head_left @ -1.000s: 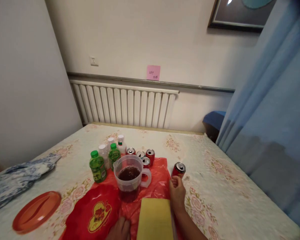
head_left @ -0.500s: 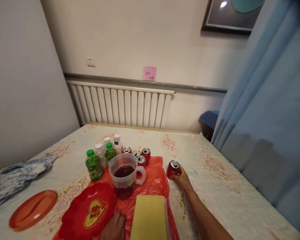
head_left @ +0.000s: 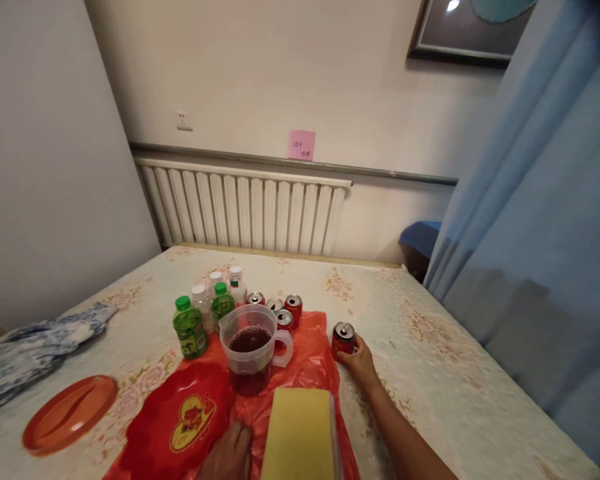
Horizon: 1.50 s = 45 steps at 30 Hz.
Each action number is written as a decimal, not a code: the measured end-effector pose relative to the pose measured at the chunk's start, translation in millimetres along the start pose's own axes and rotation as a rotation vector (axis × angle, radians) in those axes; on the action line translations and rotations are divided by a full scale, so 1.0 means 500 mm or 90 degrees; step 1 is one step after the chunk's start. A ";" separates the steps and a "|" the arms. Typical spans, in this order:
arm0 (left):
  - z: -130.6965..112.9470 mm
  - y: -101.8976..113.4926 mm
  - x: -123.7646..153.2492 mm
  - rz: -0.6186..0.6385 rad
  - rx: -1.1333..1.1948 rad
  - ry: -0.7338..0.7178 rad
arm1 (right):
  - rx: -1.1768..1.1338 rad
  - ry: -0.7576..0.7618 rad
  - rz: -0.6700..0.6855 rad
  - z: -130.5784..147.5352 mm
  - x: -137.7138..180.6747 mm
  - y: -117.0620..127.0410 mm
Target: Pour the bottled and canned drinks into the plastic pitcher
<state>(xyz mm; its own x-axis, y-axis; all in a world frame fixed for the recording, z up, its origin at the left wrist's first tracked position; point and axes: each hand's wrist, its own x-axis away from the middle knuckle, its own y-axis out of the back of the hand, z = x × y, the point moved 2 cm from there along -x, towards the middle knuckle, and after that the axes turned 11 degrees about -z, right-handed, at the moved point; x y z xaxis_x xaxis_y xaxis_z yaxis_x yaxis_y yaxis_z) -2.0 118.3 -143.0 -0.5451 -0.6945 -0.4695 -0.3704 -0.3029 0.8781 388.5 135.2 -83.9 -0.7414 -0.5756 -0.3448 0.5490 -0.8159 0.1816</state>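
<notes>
Gripping the red can [head_left: 343, 340] with your right hand [head_left: 362, 365], you are resting your left hand [head_left: 228, 455] by the red tray [head_left: 153, 423], its finger closure indeterminable.

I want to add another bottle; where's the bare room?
Bare cloth lies between the right hand and the curtain, and behind the held can toward the radiator. Crowded: around the jug, amid bottles, cans, red plate and yellow book.
</notes>
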 end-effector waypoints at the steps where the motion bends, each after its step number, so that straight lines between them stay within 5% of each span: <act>1: -0.002 0.002 -0.001 0.003 0.001 0.002 | 0.000 0.013 -0.007 0.009 0.003 -0.003; 9: -0.019 0.016 -0.005 0.100 0.012 0.066 | -0.007 0.204 0.042 0.177 0.001 -0.050; 15: -0.018 0.001 0.000 0.159 0.031 0.106 | 0.081 0.487 0.105 0.327 0.026 -0.110; 21: -0.021 -0.006 0.002 0.188 0.057 0.086 | 0.163 0.677 0.139 0.415 0.059 -0.149; 29: -0.022 0.004 0.013 0.133 0.108 0.120 | 0.281 0.836 0.130 0.460 0.059 -0.170; 45: -0.025 -0.003 0.015 0.113 0.102 0.120 | 0.351 0.934 0.151 0.488 0.057 -0.176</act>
<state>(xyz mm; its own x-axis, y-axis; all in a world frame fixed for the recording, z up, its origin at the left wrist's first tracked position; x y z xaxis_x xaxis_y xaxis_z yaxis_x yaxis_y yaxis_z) 3.9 105.7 -146.8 -0.4678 -0.8413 -0.2710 -0.4033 -0.0697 0.9124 224.9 177.4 114.7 0.5172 -0.4035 -0.7548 0.1489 -0.8260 0.5436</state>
